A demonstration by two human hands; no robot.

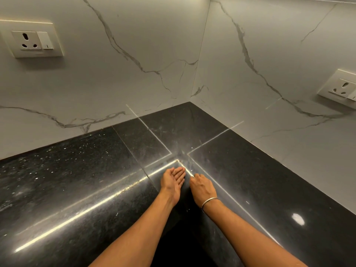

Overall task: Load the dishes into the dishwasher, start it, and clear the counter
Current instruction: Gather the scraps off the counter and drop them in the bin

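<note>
The left hand (173, 180) is open, palm up, at the counter (77, 180) edge. The right hand (202, 186) curls its fingers under, and round what I cannot tell. Swept fast, any crumbs could miss the palm.

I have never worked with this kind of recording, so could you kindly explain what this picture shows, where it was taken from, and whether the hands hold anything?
There is no machine here. A person works bare-handed, and the single picture comes from a camera worn on their head, looking forward and down. The two arms reaching in from the bottom are theirs. The left hand is palm up with relaxed fingers, by the inner corner of a polished black counter, and nothing visible lies in it. The right hand, with a thin bangle on its wrist, shows its back. Its fingertips are hidden, so I cannot tell whether it holds anything. The counter shows pale specks and streaks of reflected light. Behind it are marble-look walls with two sockets.
</note>
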